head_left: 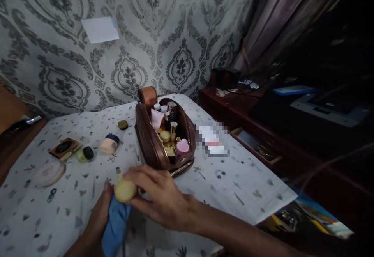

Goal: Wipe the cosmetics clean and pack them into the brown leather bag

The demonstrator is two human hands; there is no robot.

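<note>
My right hand [163, 200] pinches a round, pale yellow cosmetic jar [125, 190] between thumb and fingers at the front of the table. A blue cloth [115, 225] hangs just below the jar, gripped in my left hand [97, 214], whose thumb is close to the jar's left side. Behind my right hand stands a brown toiletry bag [147, 142], unzipped. Inside it are several bottles and jars, among them a pink tube [157, 119], a gold-topped bottle [173, 130] and a pink-lidded jar [182, 147].
On the patterned tablecloth [239, 186], to the left, lie a dark round lid [123, 124], a beige jar [110, 143], a small green jar [85, 154], a black-and-gold compact [64, 148] and a pale round case [50, 174]. A dark red desk [292, 132] adjoins on the right.
</note>
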